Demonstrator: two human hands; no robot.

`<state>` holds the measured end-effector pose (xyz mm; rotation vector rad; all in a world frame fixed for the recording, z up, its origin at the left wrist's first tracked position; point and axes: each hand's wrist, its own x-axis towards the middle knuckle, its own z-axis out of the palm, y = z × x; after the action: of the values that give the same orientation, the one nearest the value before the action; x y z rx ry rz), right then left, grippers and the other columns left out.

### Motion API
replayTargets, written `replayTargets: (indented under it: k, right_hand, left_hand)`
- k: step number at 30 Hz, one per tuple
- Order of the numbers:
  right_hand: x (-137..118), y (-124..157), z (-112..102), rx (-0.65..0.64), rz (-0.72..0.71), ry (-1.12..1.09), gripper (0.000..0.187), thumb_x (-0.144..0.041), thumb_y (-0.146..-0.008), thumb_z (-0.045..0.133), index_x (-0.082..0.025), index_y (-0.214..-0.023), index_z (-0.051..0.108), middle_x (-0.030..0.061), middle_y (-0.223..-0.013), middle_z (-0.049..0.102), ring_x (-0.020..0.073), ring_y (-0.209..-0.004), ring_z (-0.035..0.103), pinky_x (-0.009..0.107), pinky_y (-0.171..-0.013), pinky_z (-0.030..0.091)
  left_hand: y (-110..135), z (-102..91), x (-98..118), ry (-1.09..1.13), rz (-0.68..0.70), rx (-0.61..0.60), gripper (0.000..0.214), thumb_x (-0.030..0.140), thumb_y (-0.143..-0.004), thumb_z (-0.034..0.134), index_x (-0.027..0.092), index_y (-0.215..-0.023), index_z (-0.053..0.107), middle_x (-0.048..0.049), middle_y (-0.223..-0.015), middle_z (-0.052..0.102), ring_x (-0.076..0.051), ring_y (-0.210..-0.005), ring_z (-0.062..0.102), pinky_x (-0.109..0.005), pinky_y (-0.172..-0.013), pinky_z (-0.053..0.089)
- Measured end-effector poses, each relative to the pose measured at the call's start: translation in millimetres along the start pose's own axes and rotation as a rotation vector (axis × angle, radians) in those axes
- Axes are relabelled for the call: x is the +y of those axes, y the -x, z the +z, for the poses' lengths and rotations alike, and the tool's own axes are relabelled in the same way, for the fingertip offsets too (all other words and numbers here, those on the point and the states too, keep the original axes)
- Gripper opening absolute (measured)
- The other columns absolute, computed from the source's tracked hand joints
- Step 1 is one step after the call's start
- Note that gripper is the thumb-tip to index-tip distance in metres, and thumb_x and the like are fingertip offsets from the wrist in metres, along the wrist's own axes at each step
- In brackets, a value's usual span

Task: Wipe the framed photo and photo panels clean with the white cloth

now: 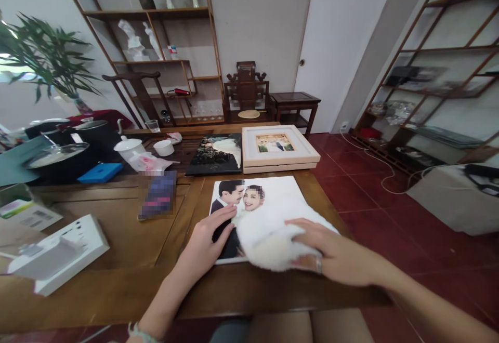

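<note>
A large photo panel point(278, 191) with a white ground and a couple's portrait lies on the wooden table in front of me. My left hand point(207, 235) rests on its left side, fingers stretched out and slightly apart, holding nothing. Bunched in my right hand point(331, 255) is a fluffy white cloth point(267, 247), pressed on the lower right part of the panel. The cloth and both hands hide parts of the picture. A ring is on my right hand and a bracelet on my left wrist.
Behind the panel lie a dark photo panel point(200, 158) and a boxed framed photo point(307, 158). To the left are a blurred purple item point(158, 196), a blue box point(100, 172), a white teapot point(130, 146), a lidded pan point(60, 158) and a white power strip-like block point(74, 260).
</note>
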<state>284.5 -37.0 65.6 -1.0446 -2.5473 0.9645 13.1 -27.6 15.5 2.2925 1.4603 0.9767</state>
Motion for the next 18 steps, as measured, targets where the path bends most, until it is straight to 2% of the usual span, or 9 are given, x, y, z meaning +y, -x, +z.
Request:
replayTargets:
  k: [2,5,8,10,14,16,18]
  right_hand:
    - [18.2,-14.5,-7.5,0.073,0.059,0.017,0.038,-0.048,-0.088,0.045,-0.023,-0.108,0.064,0.0081,-0.127,0.055,0.0281,-0.123,0.042,0.044,-0.101,0.033]
    - [42.7,-40.9,-21.0,0.211,0.056,0.065,0.042,-0.052,-0.088,0.043,-0.022,-0.107,0.065,0.0078,-0.123,0.059,0.0293,-0.119,0.046,0.043,-0.099,0.035]
    - [57.3,-63.5,-33.4,0.26,0.005,0.082,0.04,-0.048,-0.09,0.04,-0.021,-0.103,0.067,0.0063,-0.116,0.063,0.0278,-0.11,0.054,0.041,-0.094,0.039]
    - [61.6,-70.7,-35.9,0.277,-0.004,0.083,0.039,-0.045,-0.091,0.037,-0.022,-0.103,0.066,0.0051,-0.116,0.063,0.027,-0.109,0.054,0.04,-0.094,0.039]
    - [56.8,-57.3,-21.9,0.304,0.036,0.122,0.038,-0.044,-0.09,0.042,-0.02,-0.11,0.064,0.0096,-0.124,0.058,0.0308,-0.119,0.046,0.047,-0.098,0.034]
    - [45.5,-38.2,-10.7,0.262,0.072,0.147,0.038,-0.043,-0.089,0.045,-0.019,-0.112,0.063,0.0121,-0.125,0.057,0.0326,-0.125,0.039,0.05,-0.1,0.031]
    - [28.1,-15.4,-1.7,0.171,0.077,0.151,0.034,-0.039,-0.089,0.044,-0.021,-0.111,0.064,0.0108,-0.125,0.057,0.0314,-0.128,0.035,0.049,-0.101,0.031]
  left_hand:
    - [-0.2,-0.9,-1.3,0.004,0.012,-0.009,0.027,0.025,-0.086,0.05,0.02,-0.107,0.066,-0.0062,-0.117,0.065,-0.023,-0.111,0.059,-0.039,-0.097,0.046]
    - [-0.1,-2.5,-1.5,0.012,0.025,-0.023,0.027,0.025,-0.086,0.05,0.02,-0.109,0.066,-0.0058,-0.119,0.064,-0.023,-0.113,0.058,-0.04,-0.098,0.045]
    - [-0.3,-3.8,0.6,0.014,0.018,-0.026,0.028,0.025,-0.086,0.05,0.02,-0.108,0.066,-0.006,-0.119,0.064,-0.023,-0.113,0.058,-0.04,-0.098,0.045]
    - [-0.5,-3.9,2.3,0.016,0.008,-0.016,0.027,0.026,-0.086,0.05,0.021,-0.107,0.066,-0.0059,-0.118,0.064,-0.023,-0.112,0.058,-0.04,-0.097,0.045]
    - [0.1,-2.0,2.5,0.003,0.002,-0.005,0.03,0.025,-0.087,0.048,0.021,-0.112,0.064,-0.0056,-0.121,0.062,-0.023,-0.114,0.057,-0.04,-0.098,0.045]
    - [0.9,-0.6,0.6,-0.017,0.007,-0.012,0.032,0.025,-0.087,0.048,0.02,-0.115,0.062,-0.006,-0.123,0.06,-0.022,-0.116,0.055,-0.04,-0.099,0.044]
    - [1.7,0.6,-1.5,-0.042,0.009,-0.004,0.033,0.025,-0.088,0.047,0.019,-0.117,0.06,-0.0069,-0.128,0.056,-0.023,-0.121,0.05,-0.041,-0.102,0.041]
